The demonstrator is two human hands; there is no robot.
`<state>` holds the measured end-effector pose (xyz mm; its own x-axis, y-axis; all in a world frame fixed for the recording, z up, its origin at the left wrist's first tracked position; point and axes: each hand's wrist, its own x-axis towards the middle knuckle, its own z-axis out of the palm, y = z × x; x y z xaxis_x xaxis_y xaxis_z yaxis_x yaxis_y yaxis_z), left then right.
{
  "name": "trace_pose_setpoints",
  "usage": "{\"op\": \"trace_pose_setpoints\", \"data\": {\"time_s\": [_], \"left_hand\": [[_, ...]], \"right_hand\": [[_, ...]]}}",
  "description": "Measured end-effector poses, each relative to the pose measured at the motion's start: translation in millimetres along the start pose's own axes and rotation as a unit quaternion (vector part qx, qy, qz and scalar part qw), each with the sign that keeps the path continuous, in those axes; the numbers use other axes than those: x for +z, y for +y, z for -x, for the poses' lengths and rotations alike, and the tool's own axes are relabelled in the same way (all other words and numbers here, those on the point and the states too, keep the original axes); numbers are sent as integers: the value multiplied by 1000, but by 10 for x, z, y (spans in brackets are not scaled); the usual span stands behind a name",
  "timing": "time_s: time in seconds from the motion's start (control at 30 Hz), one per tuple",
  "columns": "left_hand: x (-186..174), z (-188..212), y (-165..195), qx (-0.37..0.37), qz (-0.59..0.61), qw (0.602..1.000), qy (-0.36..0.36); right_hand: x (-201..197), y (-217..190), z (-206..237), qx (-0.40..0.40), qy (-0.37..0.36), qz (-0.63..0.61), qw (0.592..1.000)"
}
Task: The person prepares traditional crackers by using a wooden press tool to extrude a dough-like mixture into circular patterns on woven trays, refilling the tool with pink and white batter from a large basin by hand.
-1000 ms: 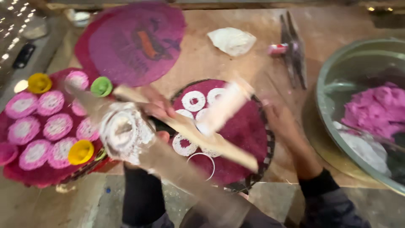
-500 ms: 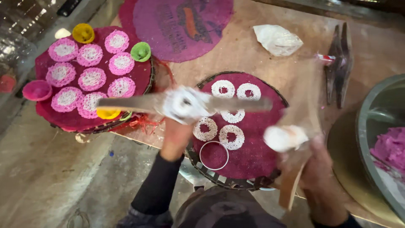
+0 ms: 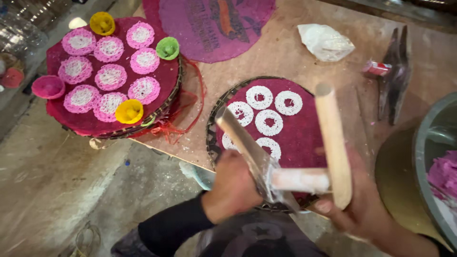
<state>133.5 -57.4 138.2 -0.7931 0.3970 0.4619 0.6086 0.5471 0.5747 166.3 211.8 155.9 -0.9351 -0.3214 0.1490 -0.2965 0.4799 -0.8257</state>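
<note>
The left hand grips a steel bar and the right hand a wooden press, over the near tray; pressing noodle rings looks underway; next needs a bare spot.

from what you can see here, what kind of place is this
Probably a small food-making workshop, set low by a rough concrete floor. Round woven trays lined with purple cloth carry pressed white noodle rings, a metal basin holds purple dough, and both hands grip a wooden press.
</note>
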Motion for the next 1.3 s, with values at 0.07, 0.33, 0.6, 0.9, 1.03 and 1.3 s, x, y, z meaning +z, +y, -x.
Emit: {"op": "trace_pose_setpoints", "data": {"time_s": [0.07, 0.33, 0.6, 0.9, 1.03, 1.3], "left_hand": [[153, 96, 84, -49, 22, 998, -45], [478, 271, -308, -110, 4, 991, -70], [301, 743, -886, -203, -157, 931, 259], [685, 914, -1431, -437, -128, 885, 96], [690, 666, -1449, -425, -80, 891, 140], [590, -457, -1880, -341, -9, 938, 68]], "right_hand": [[302, 38, 27, -11, -4, -102, 995], [735, 699, 272, 57, -82, -322, 941], [585, 1523, 70, 145, 19, -356, 923], [77, 1968, -492, 65, 223, -348, 908], [198, 1969, -340, 95, 242, -396, 881], [371, 1881, 182, 118, 300, -260, 910]]}}
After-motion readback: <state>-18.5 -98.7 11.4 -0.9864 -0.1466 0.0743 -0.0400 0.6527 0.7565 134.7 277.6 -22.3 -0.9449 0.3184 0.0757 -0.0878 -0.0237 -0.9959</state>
